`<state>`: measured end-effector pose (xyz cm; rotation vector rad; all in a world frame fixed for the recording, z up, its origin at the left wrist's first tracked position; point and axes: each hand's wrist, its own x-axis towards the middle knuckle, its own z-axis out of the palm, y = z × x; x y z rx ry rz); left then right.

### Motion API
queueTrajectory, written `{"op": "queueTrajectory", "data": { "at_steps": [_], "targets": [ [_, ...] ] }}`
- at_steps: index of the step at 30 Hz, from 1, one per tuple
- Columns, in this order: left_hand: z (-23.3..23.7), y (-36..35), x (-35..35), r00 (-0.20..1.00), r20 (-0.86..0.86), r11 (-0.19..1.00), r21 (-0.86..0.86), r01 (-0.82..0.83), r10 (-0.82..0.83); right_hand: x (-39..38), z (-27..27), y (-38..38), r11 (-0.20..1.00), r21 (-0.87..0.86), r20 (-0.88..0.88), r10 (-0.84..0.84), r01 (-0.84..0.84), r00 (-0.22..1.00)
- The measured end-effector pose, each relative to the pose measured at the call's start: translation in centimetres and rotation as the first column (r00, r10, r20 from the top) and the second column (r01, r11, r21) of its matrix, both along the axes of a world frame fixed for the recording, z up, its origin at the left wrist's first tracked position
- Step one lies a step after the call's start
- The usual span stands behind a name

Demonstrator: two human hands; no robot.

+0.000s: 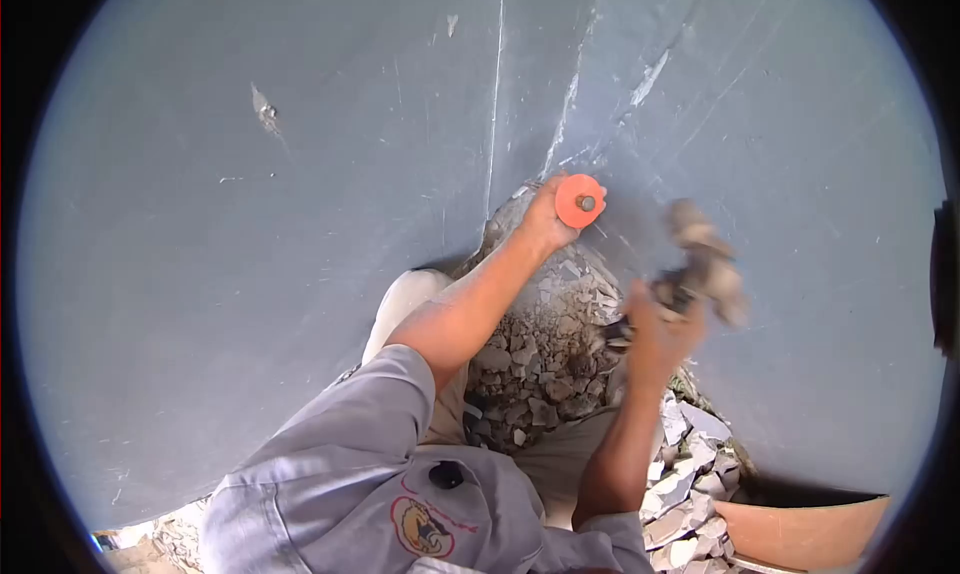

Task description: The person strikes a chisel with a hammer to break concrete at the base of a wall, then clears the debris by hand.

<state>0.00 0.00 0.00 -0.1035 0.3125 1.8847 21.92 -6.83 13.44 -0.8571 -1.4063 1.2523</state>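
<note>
- Evidently, our left hand (549, 217) is wrapped around a hand-guarded chisel (587, 204), with most of the fingers hidden beneath its disc.
- We look almost straight down on the chisel: its guard (569, 212) is a flat, bright orange-red circle, smooth and clean-edged, and the struck end shows as 1 small, round, dull grey-brown metal stub near the middle. We cannot make out its tip.
- It sits close to the grey wall (330, 194), above the upper end of the rubble (540, 374) heaped between our 2 legs.
- Our right hand (665, 334) grips the handle of a hammer (708, 262), lower and to the right, apart from the chisel. The hammer's head is blurred, brownish and blocky; its handle looks dark.
- Pale scratches and chips mark the wall around us.
- At our lower right, we see more broken pieces (685, 484) beside a terracotta-coloured basin (800, 532).
</note>
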Motion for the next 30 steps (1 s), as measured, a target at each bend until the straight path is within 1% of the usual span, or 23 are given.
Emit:
{"op": "queueTrajectory", "data": {
  "at_steps": [1, 2, 3, 5, 6, 7, 8, 9, 10, 12, 14, 16, 17, 18, 19, 21, 22, 23, 24, 25, 27, 28, 30],
  "targets": [
    [0.6, 0.2, 1.0, 1.0, 0.019, 1.0, -0.008, -0.008, 0.008, 1.0, 2.3, 0.3, 0.973, 0.211, -0.069, -0.077, 0.09, 0.995],
    [1.2, 0.4, 1.8, 0.999, 0.039, 1.0, -0.016, -0.017, 0.018, 1.3, 3.4, 1.1, 0.887, 0.386, -0.245, -0.166, 0.253, 0.955],
    [-0.2, -1.8, -0.8, 1.0, -0.003, 0.993, -0.112, -0.024, 0.023, 0.0, 3.7, -0.1, 0.876, 0.44, -0.311, -0.055, 0.195, 0.949],
    [-0.1, -1.0, 0.2, 0.999, 0.031, 0.99, -0.135, -0.03, 0.034, -0.8, 3.6, 1.8, 0.76, 0.565, -0.566, 0.073, 0.322, 0.821],
    [-0.2, -0.5, 0.2, 0.998, 0.049, 0.993, -0.117, -0.022, 0.028, -1.5, 1.6, 1.3, 0.836, 0.395, -0.397, -0.219, 0.381, 0.891],
    [-0.4, -0.4, -0.2, 0.998, 0.06, 0.994, -0.106, -0.013, 0.019, -1.5, -2.9, 1.5, 0.727, 0.655, 0.17, -0.409, 0.207, 0.897],
    [-0.8, -0.6, -0.1, 0.998, 0.07, 0.995, -0.1, 0.003, 0.004, -0.9, -8.0, 3.0, 0.865, 0.501, 0.45, -0.225, -0.036, 0.864],
    [-1.4, -1.1, 0.6, 0.997, 0.069, 0.996, -0.09, 0.023, -0.016, -0.3, -13.1, 4.5, 0.923, 0.288, 0.69, -0.015, -0.256, 0.723],
    [-1.7, -1.8, 0.7, 0.998, 0.061, 0.996, -0.077, 0.038, -0.033, -3.3, -7.5, 1.4, 0.947, -0.239, 0.294, 0.28, -0.213, 0.914],
    [-1.6, -1.1, -0.6, 0.997, 0.072, 0.999, -0.016, 0.03, -0.028, -2.6, -7.5, 1.6, 0.975, -0.164, 0.225, 0.186, -0.151, 0.956],
    [-0.6, -1.2, -0.5, 0.998, 0.066, 0.999, -0.042, 0.0, 0.003, -1.3, -5.1, 0.5, 0.982, -0.166, 0.133, 0.109, -0.087, 0.985],
    [-0.4, -1.1, -0.1, 0.997, 0.07, 0.998, -0.063, -0.013, 0.018, -0.1, -0.4, 0.1, 0.992, 0.113, 0.021, -0.054, 0.051, 0.998],
    [-0.3, -0.9, -0.1, 0.997, 0.078, 0.998, -0.068, -0.016, 0.021, 0.4, 1.3, 0.3, 0.958, 0.244, -0.088, -0.134, 0.152, 0.987],
    [-0.4, -0.9, -0.1, 0.996, 0.086, 0.997, -0.075, -0.023, 0.03, 0.3, 2.9, 0.3, 0.914, 0.31, -0.233, -0.194, 0.262, 0.953],
    [-0.3, -1.0, -0.2, 0.996, 0.088, 0.996, -0.091, -0.023, 0.031, 1.1, 3.7, 1.4, 0.819, 0.546, -0.318, 0.005, 0.179, 0.948],
    [-0.1, -1.1, -0.3, 0.995, 0.091, 0.992, -0.122, -0.019, 0.03, -0.3, 2.3, 2.0, 0.772, 0.542, -0.565, 0.043, 0.332, 0.824],
    [-0.5, -1.1, -0.6, 0.994, 0.105, 0.995, -0.1, -0.01, 0.021, -0.4, -0.6, 1.5, 0.857, 0.423, -0.303, -0.172, 0.294, 0.937],
    [-0.9, -0.9, -1.1, 0.993, 0.115, 0.997, -0.074, 0.007, 0.002, -1.7, -3.7, 1.8, 0.957, 0.269, -0.071, -0.093, 0.109, 0.993],
    [-1.7, -0.8, -1.0, 0.992, 0.126, 0.998, -0.053, 0.033, -0.026, -3.0, -6.8, 2.0, 0.994, 0.079, 0.238, 0.055, -0.075, 0.97],
    [-2.7, -1.3, -0.5, 0.991, 0.111, 0.995, -0.051, 0.084, -0.078, -4.4, -9.8, 2.3, 0.97, -0.093, 0.501, 0.242, -0.227, 0.831],
    [-3.5, -2.2, -1.5, 0.988, 0.049, 0.989, -0.021, 0.149, -0.148, -3.3, -11.1, 0.8, 0.941, -0.274, 0.323, 0.284, -0.199, 0.903],
    [-3.6, -2.0, -1.3, 0.993, 0.011, 0.985, -0.132, 0.115, -0.114, -3.4, -11.2, 0.8, 0.948, -0.253, 0.269, 0.26, -0.192, 0.927],
    [-4.5, -2.1, -0.7, 0.993, -0.003, 0.972, -0.202, 0.119, -0.122, -1.7, -12.1, -0.6, 0.956, -0.268, 0.173, 0.174, -0.123, 0.969]
  ]
}}
